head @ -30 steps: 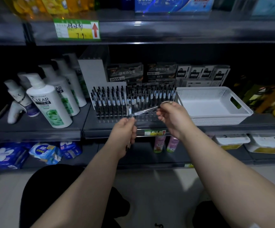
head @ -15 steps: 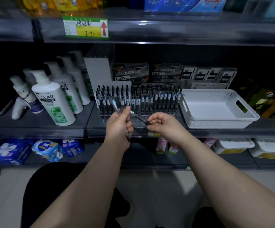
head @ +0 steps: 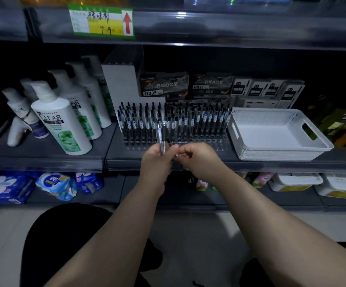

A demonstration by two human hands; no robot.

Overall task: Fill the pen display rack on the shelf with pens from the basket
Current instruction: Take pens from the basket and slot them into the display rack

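Your left hand grips a few pens standing up, just in front of the pen rack on the shelf, and your right hand pinches one dark pen that is mostly hidden. Half a second ago your hands were apart with that pen slanting between them; now they have come together and almost touch. The white basket sits just right of the rack.
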